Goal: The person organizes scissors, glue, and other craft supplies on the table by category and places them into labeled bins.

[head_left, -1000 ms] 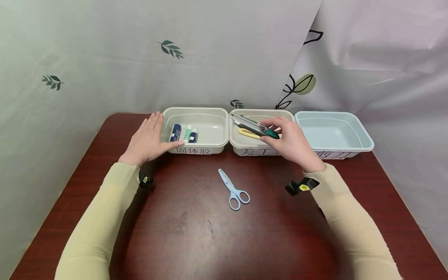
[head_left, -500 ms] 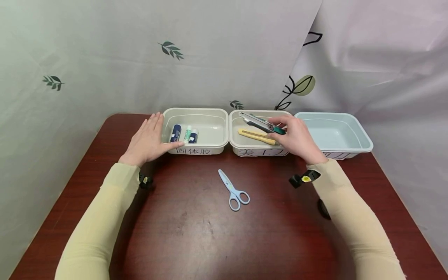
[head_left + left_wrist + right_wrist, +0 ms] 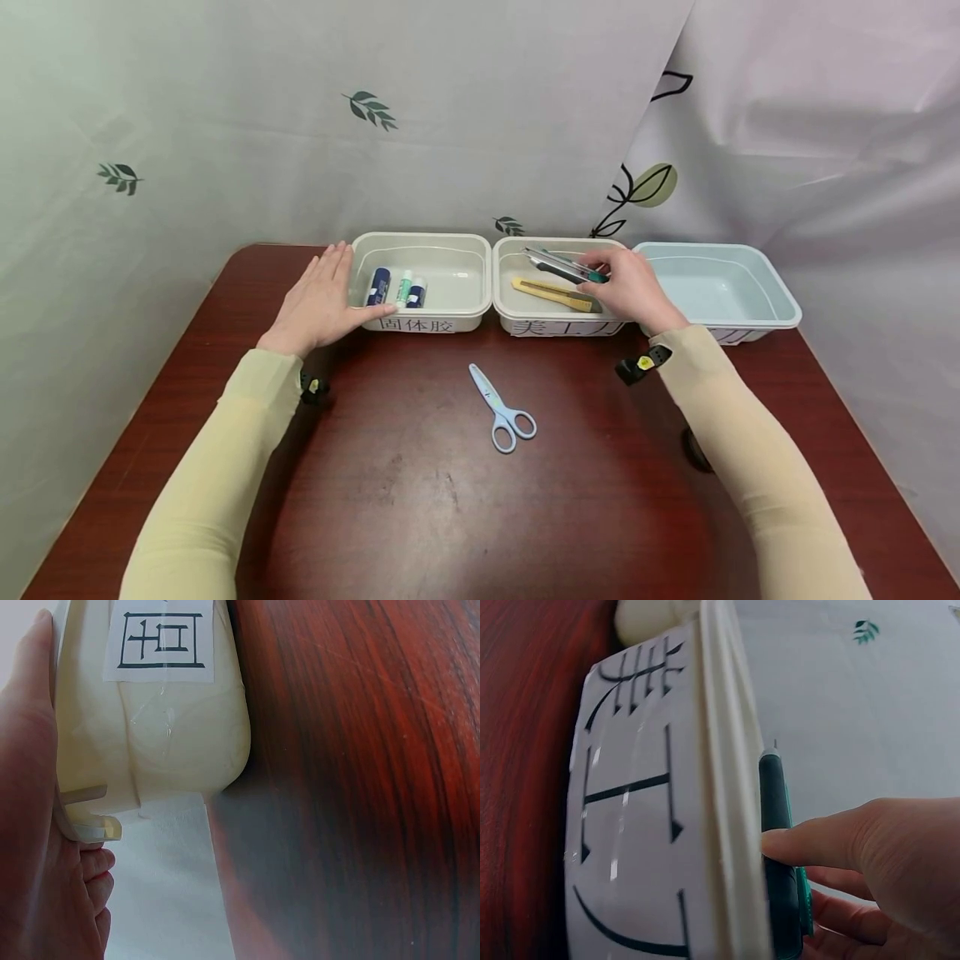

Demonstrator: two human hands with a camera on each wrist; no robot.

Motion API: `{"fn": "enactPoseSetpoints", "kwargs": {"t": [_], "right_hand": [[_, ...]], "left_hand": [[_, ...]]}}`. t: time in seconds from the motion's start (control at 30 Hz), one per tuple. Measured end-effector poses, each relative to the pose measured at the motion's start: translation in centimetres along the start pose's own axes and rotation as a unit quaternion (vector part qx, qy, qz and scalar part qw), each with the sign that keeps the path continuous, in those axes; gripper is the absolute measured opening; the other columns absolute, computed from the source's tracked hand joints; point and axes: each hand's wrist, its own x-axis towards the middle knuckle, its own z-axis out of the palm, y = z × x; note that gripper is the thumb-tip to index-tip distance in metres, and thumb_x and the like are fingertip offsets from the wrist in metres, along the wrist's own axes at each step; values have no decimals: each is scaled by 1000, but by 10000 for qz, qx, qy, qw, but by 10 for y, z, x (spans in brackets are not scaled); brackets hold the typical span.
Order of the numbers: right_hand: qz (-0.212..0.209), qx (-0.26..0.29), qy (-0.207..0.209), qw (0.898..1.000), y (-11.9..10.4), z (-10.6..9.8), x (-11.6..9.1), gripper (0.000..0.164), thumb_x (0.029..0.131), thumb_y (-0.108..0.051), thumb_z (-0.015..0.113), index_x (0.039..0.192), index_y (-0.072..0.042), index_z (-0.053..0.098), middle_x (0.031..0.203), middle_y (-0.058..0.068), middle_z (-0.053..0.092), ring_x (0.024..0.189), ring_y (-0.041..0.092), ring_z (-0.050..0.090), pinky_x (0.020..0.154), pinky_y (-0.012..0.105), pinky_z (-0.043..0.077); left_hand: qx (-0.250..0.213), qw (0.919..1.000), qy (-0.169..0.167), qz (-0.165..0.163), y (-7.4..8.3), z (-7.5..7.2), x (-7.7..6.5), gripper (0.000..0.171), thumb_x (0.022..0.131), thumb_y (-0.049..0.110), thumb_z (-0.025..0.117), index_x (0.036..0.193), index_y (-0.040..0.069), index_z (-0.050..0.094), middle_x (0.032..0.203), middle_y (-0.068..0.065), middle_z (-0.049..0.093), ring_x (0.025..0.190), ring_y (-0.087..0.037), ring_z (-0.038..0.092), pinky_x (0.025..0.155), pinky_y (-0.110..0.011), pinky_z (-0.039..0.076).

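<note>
In the head view, my right hand [image 3: 630,283] pinches a grey-and-green utility knife [image 3: 557,264] over the middle bin [image 3: 525,316]. The right wrist view has the thumb pressed along the knife's dark handle [image 3: 775,795], just beyond the bin's rim. Below it in that bin lies a yellow utility knife [image 3: 551,292]. My left hand [image 3: 318,300] rests with straight fingers against the left end of the left bin [image 3: 420,237], its thumb along the front rim. Several glue sticks [image 3: 378,286] sit inside that bin. Light-blue scissors [image 3: 491,396] lie on the table.
A light-blue bin [image 3: 750,321] stands to the right of the middle one, partly behind the right hand. All three bins line up at the back of the dark red table [image 3: 420,508], with paper labels in front. A pale curtain [image 3: 247,150] hangs behind them.
The right hand has shifted slightly right and lowered the grey-and-green knife toward the middle bin, showing more of the yellow knife. The left hand and scissors stay in place.
</note>
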Motion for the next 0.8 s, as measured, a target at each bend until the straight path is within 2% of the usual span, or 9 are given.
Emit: {"fn": "enactPoseSetpoints", "kwargs": {"t": [0.27,0.5,0.8], "right_hand": [[-49,-63,-248,9997,5,13,12,36,87,-6,76,122,4,71,112,23,70,102,37,63,89,51,50],[197,-351,-397,9984,6,21,19,41,88,-6,74,127,5,68,120,26,67,111,39,62,94,53,49],[330,-383,-483,9976,8,25,24,42,87,-6,75,127,6,68,120,26,67,110,39,62,94,52,49]], "left_hand": [[-6,10000,-7,-26,1,-1,0,126,85,83,52,160,-7,6,166,-27,8,154,-37,4,123,-45,-1],[-14,10000,9,-28,1,-1,0,126,85,83,51,160,-7,6,166,-27,8,154,-37,4,123,-46,-2],[11,10000,-5,-25,1,0,0,126,85,84,51,160,-6,5,166,-27,7,154,-37,3,123,-46,-1]]}}
